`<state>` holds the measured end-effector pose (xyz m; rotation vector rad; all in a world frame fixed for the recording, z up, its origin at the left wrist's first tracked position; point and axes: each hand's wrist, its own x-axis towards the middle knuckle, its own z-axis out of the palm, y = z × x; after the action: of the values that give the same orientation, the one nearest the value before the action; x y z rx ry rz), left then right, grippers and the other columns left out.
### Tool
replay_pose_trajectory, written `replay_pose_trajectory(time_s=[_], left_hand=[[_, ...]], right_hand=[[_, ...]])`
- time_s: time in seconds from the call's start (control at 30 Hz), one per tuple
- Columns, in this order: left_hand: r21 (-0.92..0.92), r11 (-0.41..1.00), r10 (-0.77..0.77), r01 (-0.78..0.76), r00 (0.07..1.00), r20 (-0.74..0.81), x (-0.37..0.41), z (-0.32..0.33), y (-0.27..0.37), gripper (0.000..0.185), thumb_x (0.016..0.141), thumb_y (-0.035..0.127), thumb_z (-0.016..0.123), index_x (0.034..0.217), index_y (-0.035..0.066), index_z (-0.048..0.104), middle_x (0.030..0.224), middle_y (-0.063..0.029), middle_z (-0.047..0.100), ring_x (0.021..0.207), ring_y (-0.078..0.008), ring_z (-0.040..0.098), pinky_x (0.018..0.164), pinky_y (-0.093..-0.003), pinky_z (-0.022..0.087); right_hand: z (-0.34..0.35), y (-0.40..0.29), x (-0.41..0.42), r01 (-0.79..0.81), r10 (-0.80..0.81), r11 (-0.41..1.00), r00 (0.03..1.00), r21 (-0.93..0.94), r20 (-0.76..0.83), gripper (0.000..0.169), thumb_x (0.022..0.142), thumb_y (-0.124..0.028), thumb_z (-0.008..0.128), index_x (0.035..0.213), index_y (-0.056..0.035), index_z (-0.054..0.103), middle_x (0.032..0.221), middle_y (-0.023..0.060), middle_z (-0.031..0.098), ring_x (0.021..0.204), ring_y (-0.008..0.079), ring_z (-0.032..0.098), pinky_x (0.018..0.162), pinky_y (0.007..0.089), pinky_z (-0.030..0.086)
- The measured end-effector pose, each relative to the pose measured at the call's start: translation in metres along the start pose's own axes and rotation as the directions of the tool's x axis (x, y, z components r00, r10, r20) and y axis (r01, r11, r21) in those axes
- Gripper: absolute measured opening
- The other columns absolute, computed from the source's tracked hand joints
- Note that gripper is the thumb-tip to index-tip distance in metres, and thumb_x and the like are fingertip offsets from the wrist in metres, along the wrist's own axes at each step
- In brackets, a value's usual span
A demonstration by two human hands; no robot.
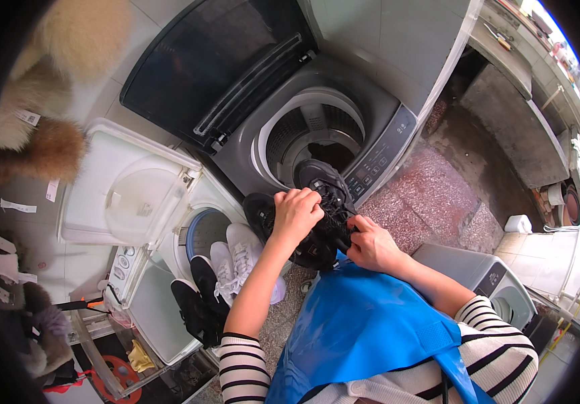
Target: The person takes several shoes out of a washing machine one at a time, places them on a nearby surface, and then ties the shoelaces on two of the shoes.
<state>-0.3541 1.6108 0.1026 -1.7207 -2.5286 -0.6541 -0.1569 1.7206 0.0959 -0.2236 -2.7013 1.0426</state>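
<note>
My left hand (297,212) has its fingers curled on the laces of a black sneaker (328,182), whose toe points at the washer's tub opening. At the near end of this shoe, my right hand (373,245) pinches black material, a lace or the collar; I cannot tell which. Another black sneaker (257,209) lies partly hidden beneath my left hand and forearm. Just beyond the shoes is a dark grey top-loading washing machine (239,151) with its lid (209,60) raised. A dark item (333,154) lies inside its metal drum (292,134).
On the left, a white washing machine (138,283) has its lid (88,197) up. White sneakers (242,242) and black shoes (196,298) sit along its edge. Furry pieces with tags (63,146) hang at far left. A grey appliance (454,262) stands at right, near red speckled flooring (431,197).
</note>
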Motion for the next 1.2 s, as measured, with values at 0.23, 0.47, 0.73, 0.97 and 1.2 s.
replay_pose_trajectory(time_s=[0.23,0.47,0.73,0.97,1.2], left_hand=[[-0.395,0.909,-0.213,0.134,0.963,-0.164,-0.026,-0.048,-0.015,0.036,0.085,0.013,0.070,0.119,0.004,0.061,0.115,-0.0130,0.062,0.097,-0.0289,0.063,0.084,-0.0378,0.050],[-0.284,0.620,-0.733,0.732,0.669,0.125,-0.134,-0.048,0.022,0.085,0.083,0.043,0.075,0.140,-0.005,0.034,0.109,-0.0184,0.062,0.083,-0.0203,0.064,0.070,-0.0353,0.052],[-0.366,0.581,-0.774,0.727,0.633,0.030,-0.143,0.011,0.026,0.078,0.086,0.028,0.070,0.141,-0.006,0.028,0.108,-0.0339,0.062,0.092,-0.0481,0.064,0.080,-0.0512,0.052],[-0.291,0.613,-0.745,0.734,0.660,0.097,-0.131,-0.015,0.014,0.061,0.089,0.013,0.060,0.142,0.002,0.031,0.119,-0.0320,0.057,0.101,-0.0498,0.059,0.082,-0.0526,0.050],[-0.203,0.790,-0.612,0.579,0.761,-0.214,-0.138,-0.011,0.020,0.059,0.085,0.007,0.066,0.137,0.001,0.037,0.124,-0.0280,0.054,0.100,-0.0470,0.060,0.080,-0.0485,0.051]], right_hand=[[0.004,0.047,-0.018,-0.152,0.160,0.985,0.980,0.078,-0.114,0.066,0.076,-0.014,0.074,0.134,-0.0085,0.044,0.125,0.0207,0.047,0.117,0.0423,0.050,0.096,0.0432,0.045],[0.015,0.061,0.019,-0.197,0.207,0.978,0.961,-0.072,0.183,0.087,0.077,-0.020,0.070,0.151,-0.0145,0.026,0.109,0.0217,0.065,0.091,0.0411,0.065,0.076,0.0486,0.055],[0.007,0.046,0.053,-0.089,0.095,0.995,0.967,-0.039,0.238,0.078,0.077,-0.020,0.071,0.147,-0.0153,0.035,0.123,0.0164,0.059,0.109,0.0382,0.060,0.088,0.0451,0.052],[0.018,0.049,0.054,-0.252,0.221,0.954,0.957,0.160,0.190,0.071,0.080,-0.023,0.069,0.143,-0.0075,0.040,0.127,0.0221,0.059,0.112,0.0399,0.059,0.093,0.0431,0.050],[0.030,0.035,0.053,-0.340,0.299,0.913,0.934,0.225,0.198,0.078,0.078,-0.033,0.076,0.141,-0.0023,0.041,0.122,0.0229,0.062,0.110,0.0401,0.061,0.093,0.0429,0.049]])
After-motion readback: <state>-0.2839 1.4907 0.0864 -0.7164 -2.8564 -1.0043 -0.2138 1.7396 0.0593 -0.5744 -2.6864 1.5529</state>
